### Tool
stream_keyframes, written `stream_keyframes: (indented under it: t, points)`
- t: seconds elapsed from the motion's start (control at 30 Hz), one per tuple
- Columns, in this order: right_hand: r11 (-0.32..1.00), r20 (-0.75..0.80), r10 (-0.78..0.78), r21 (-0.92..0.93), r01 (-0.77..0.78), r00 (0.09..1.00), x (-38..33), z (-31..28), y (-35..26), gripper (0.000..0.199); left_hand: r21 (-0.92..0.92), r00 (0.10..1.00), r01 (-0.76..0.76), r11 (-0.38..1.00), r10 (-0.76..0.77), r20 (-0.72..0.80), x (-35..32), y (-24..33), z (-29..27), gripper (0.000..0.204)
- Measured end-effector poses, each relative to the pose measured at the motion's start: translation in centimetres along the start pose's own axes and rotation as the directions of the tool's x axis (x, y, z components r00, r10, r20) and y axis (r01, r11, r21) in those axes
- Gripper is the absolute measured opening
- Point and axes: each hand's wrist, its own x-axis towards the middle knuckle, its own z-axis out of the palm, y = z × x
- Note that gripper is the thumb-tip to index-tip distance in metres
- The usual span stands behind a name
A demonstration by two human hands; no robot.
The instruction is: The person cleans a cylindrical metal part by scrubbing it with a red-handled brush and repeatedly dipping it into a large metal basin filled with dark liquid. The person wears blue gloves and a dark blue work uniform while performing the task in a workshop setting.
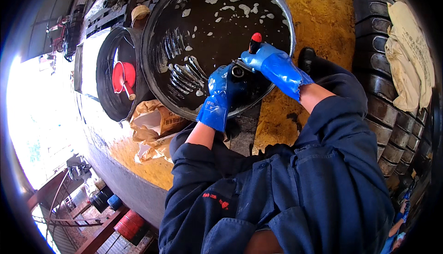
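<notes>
In front of me is a large black drum [207, 37], its dark round top wet and dotted with white foamy patches. A metal ring-shaped fitting [237, 71] shows near the drum's near right rim. My right hand [274, 67], in a blue rubber glove, is closed around a tool with a red-and-black handle [255, 43]. Some bare metal of that tool shows beside the fitting; its kind is unclear. My left hand [219, 90], also in a blue glove, is at the fitting's left side. Its fingertips are partly hidden, so its grip is unclear.
Left of the drum, a black open-mouthed container [104, 65] has a red dipper [123, 76] with a wooden handle in it. Crumpled brown paper bags [157, 122] lie nearby. Ribbed black blocks [374, 65] at the right carry a cream sack [406, 60].
</notes>
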Motion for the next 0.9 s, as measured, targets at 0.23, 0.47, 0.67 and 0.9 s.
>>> stream_keyframes:
  t: [0.23,0.47,0.67,0.9]
  points:
    - [0.872,0.077,-0.485,-0.032,0.489,0.871,-3.1,-2.4,-3.0,0.029,-0.776,0.996,0.060,0.628,0.013,0.087,0.7,-4.3,1.0,0.036]
    - [0.839,0.062,-0.540,-0.039,0.542,0.840,-3.5,-1.7,-4.0,0.028,-0.573,0.992,0.053,0.818,0.023,0.124,-0.3,-4.6,-2.0,0.046]
    - [0.966,-0.075,-0.237,-0.125,0.227,0.969,-0.9,-0.7,-1.7,0.036,-0.755,0.980,0.145,0.640,0.011,0.198,-1.7,-7.2,-2.5,0.047]
    - [0.906,0.117,-0.392,-0.127,0.405,0.913,-1.5,-2.2,-4.0,0.030,-0.893,0.951,0.288,0.345,0.007,0.309,-3.6,-6.5,-3.9,0.052]
